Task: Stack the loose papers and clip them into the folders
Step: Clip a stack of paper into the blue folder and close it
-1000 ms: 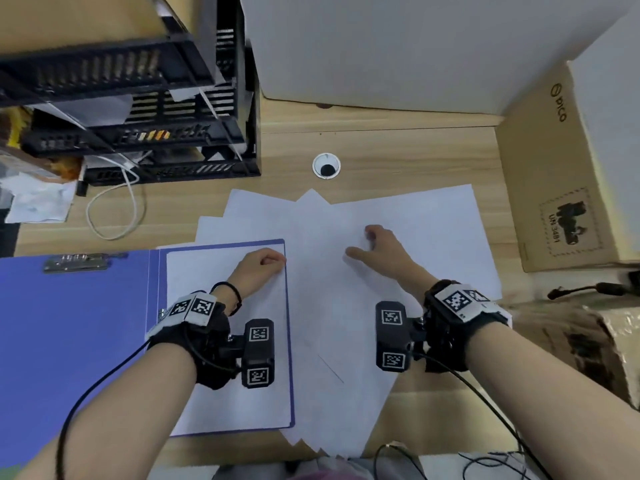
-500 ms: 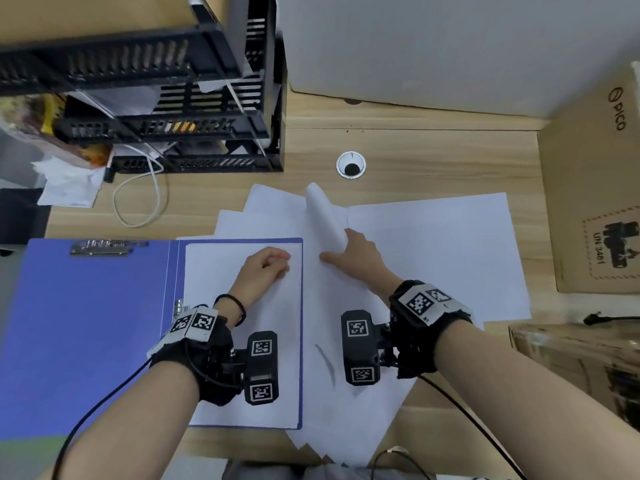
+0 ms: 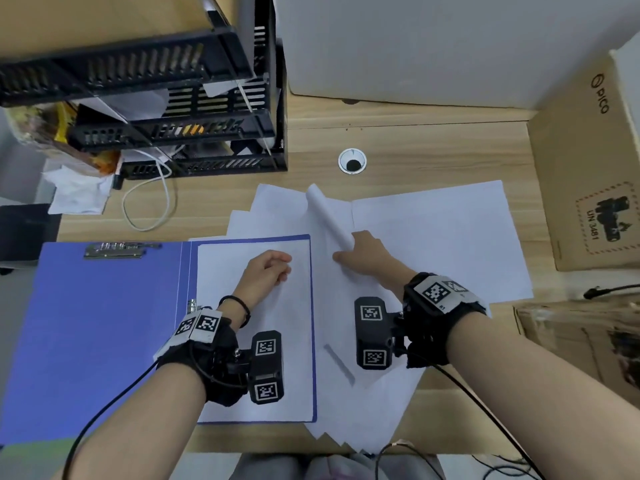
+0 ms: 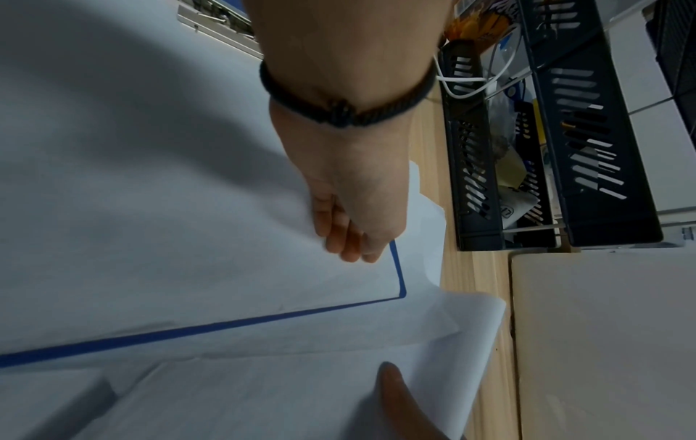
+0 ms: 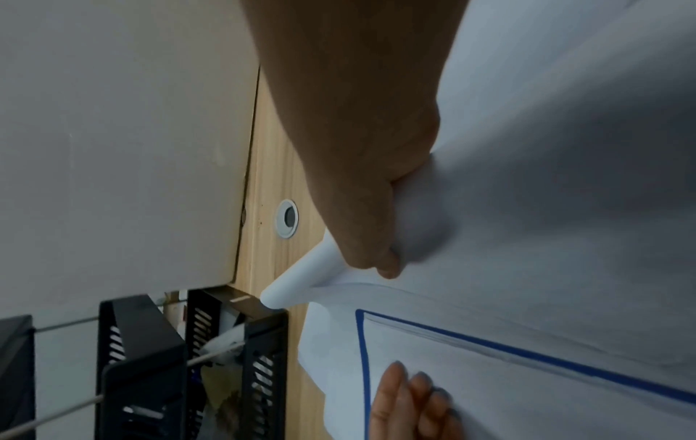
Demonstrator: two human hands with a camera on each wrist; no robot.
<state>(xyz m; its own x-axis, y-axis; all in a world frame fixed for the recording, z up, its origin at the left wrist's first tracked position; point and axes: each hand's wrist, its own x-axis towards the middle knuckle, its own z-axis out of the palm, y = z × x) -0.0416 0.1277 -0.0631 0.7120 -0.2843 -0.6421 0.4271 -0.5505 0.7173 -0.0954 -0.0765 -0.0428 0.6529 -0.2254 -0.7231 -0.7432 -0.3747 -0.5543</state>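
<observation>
An open blue folder (image 3: 104, 334) lies at the left, its metal clip (image 3: 114, 249) at the far edge. A white sheet (image 3: 256, 368) lies in its right half. My left hand (image 3: 280, 268) rests on that sheet with loosely curled fingers (image 4: 339, 241) and holds nothing. Loose white papers (image 3: 433, 244) fan out to the right, partly under the folder. My right hand (image 3: 346, 251) pinches the top loose sheet (image 3: 329, 216), whose far edge curls up into a roll (image 5: 297, 279).
A black stacked tray rack (image 3: 180, 126) and a white cable (image 3: 152, 202) stand at the back left. A cardboard box (image 3: 588, 188) sits at the right, a white box (image 3: 433, 46) behind. A desk grommet (image 3: 352, 161) lies beyond the papers.
A second ago my right hand lay flat on the loose papers; it has since pinched the top sheet and pulled it leftward, curling its edge up. My left hand has stayed put.
</observation>
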